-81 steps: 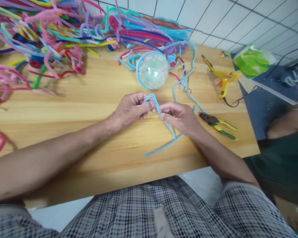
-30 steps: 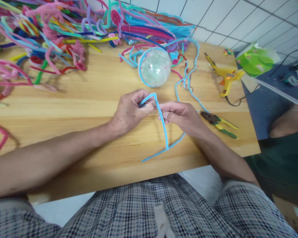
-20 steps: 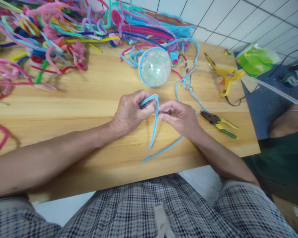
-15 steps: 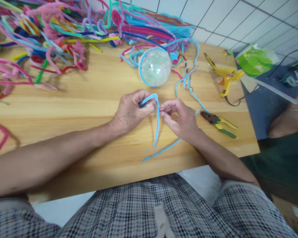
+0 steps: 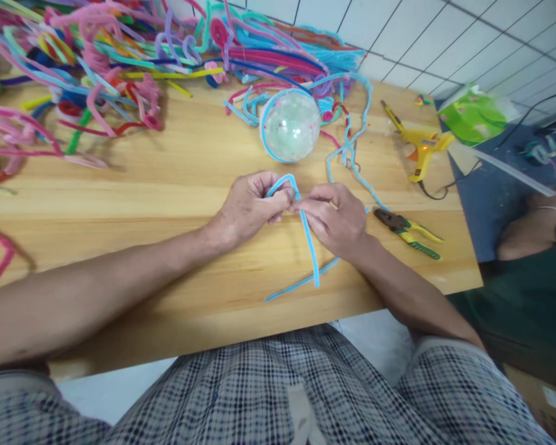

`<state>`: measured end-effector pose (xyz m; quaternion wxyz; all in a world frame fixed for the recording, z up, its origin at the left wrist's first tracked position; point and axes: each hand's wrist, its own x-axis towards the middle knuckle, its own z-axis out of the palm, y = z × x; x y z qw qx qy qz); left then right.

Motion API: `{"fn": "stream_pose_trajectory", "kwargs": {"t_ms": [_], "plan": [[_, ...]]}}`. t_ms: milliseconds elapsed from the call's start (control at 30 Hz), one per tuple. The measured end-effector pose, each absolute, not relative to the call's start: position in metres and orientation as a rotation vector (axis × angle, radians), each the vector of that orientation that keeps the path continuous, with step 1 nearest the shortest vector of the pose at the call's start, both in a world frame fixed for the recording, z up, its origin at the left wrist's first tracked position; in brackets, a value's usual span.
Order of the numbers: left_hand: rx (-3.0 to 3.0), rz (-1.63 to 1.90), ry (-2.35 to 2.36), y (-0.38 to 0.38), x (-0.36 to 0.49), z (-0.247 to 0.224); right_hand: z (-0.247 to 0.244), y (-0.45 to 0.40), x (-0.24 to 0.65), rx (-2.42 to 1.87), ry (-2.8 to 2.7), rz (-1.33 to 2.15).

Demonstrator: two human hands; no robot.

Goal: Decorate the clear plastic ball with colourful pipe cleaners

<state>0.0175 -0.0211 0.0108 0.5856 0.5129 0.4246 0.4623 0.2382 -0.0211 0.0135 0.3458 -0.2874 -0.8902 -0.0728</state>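
A bent light-blue pipe cleaner (image 5: 309, 244) is pinched in my left hand (image 5: 254, 204), its bend rising above the thumb and one leg hanging down to the right. My right hand (image 5: 336, 216) is closed at that hanging leg, fingertips pressed to it close to my left thumb. Another blue pipe cleaner (image 5: 290, 289) lies on the table beneath, partly hidden by my right hand and wrist. Beyond my hands sits a clear round ball (image 5: 291, 125) with a blue pipe cleaner around its left edge.
Colourful pipe cleaners (image 5: 97, 68) heap along the back left. To the right lie pliers (image 5: 408, 232), a yellow glue gun (image 5: 424, 148) with a cord and a yellow cutter (image 5: 391, 115). A green package (image 5: 475, 114) stands at the far right, near another person's arm (image 5: 532, 222).
The hanging leg of the pipe cleaner has swung to the right. My right hand has moved slightly left, and its fingers now close on the leg near my left thumb.
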Motion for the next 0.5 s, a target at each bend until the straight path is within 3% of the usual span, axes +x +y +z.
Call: {"fn": "stream_pose_trajectory", "kwargs": {"t_ms": [500], "plan": [[1.635,1.134,1.092,-0.0292,0.0108,0.0125,0.0217,-0.0259,0.24,-0.876,-2.279,0.136]]}}
